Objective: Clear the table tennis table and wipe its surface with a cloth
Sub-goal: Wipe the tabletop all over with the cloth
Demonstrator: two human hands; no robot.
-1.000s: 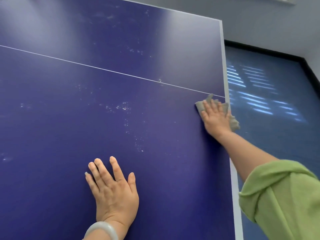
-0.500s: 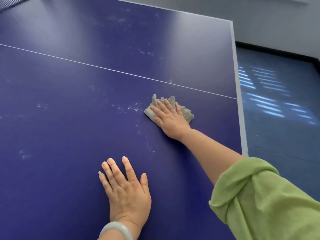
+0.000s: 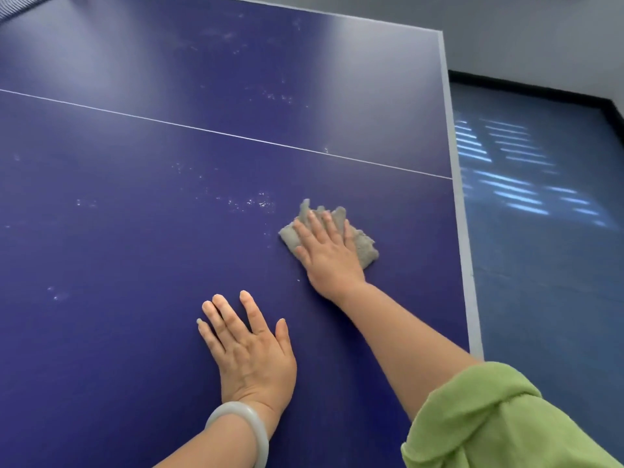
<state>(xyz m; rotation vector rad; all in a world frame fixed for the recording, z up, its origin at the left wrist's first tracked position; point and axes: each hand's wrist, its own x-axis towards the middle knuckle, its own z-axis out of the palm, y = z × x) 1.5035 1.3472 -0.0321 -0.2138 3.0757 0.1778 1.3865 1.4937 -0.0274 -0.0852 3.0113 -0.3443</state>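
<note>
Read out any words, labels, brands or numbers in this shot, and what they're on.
None: no text shows anywhere. The table bears only a thin white line and pale smudges; the cloth under the right hand, the bracelet and the green sleeve are plain.

You have one table, one grey cloth, two hands, your left hand and your right hand, one pale bangle, one green sleeve and one white line.

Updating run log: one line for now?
phase: wipe | right hand: flat on grey cloth | left hand: flat on table | specks: left of cloth
</note>
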